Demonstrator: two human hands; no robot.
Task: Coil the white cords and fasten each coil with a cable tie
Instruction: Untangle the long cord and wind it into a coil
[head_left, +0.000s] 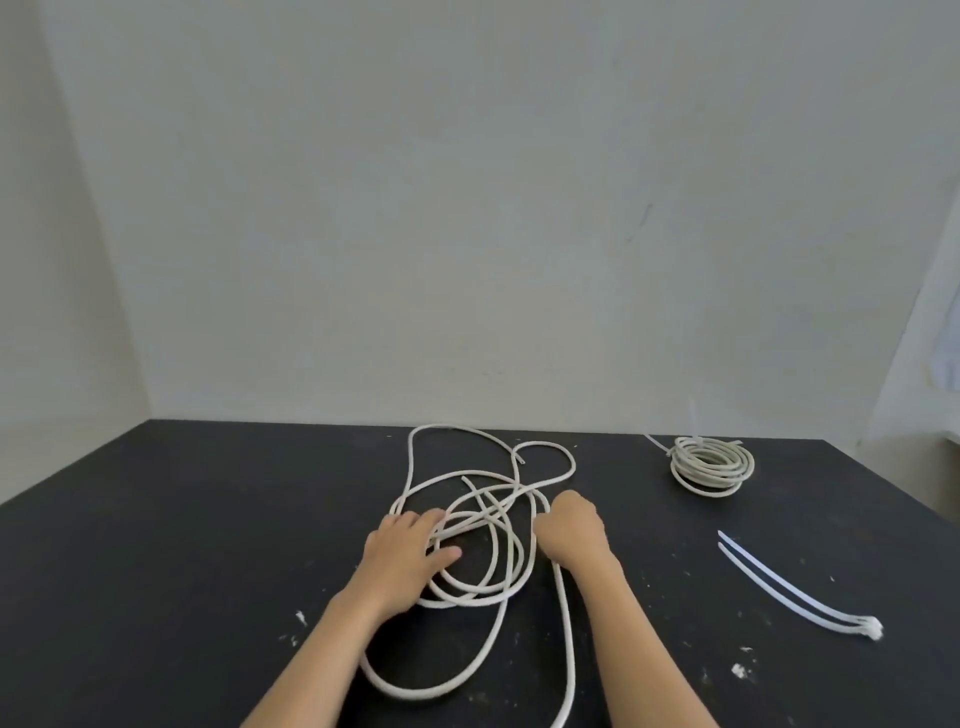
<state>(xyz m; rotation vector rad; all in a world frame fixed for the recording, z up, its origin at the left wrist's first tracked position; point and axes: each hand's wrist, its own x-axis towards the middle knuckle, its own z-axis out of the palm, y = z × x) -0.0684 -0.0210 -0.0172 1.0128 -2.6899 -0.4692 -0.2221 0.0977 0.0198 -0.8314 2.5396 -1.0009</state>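
2 bare hands work over a black surface (208, 519) in the head view, both reaching in from the near edge with bare forearms. The left hand (410, 551) lies on the left side of a loose white cord (467, 600), its fingers fairly straight and spread, pressing several overlapping loops down, with the thumb stretched toward the middle of the loops. The right hand (571, 530) is just to the right of the same loops, fingers curled round 1 strand of the cord; that strand runs from under the hand toward the person and leaves the picture at the bottom edge. The loose cord sprawls at the centre of the surface between and around the hands: untidy rings lie under the left hand, 2 wider loops reach toward the far edge, a cut end shows near the far loops, and 1 long loop trails back beneath the left forearm. Well apart, at the far right of the surface, sits a finished coil of white cord (711, 465), wound tight and flat, with a cable tie's thin tail (657, 446) sticking out on its left. Nearer on the right, 2 loose white cable ties (852, 621) lie side by side, heads together toward the person. Small white flecks dot the surface, and a plain pale wall (467, 208) rises behind it.
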